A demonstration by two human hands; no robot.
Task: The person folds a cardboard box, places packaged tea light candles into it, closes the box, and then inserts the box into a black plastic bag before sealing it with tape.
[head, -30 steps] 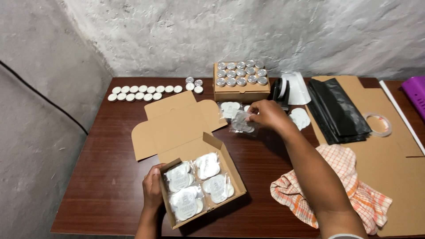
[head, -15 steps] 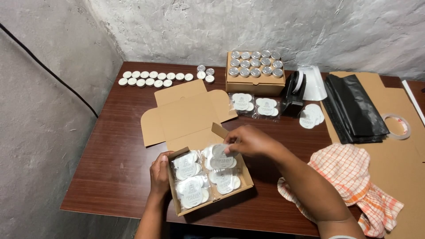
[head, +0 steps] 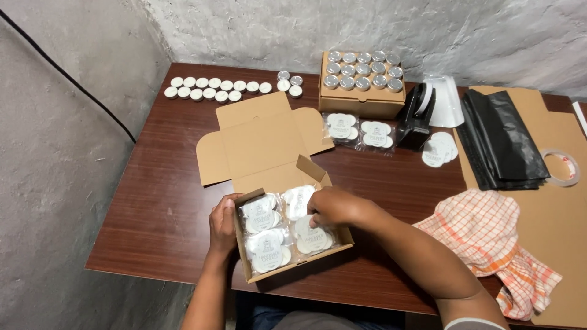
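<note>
Where fingers (head: 315,215) press: packet (head: 313,235) beneath

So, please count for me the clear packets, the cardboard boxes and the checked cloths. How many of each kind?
Clear packets: 6 (4 in the open box, 2 on the table)
Cardboard boxes: 2
Checked cloths: 1
Total: 9
</note>
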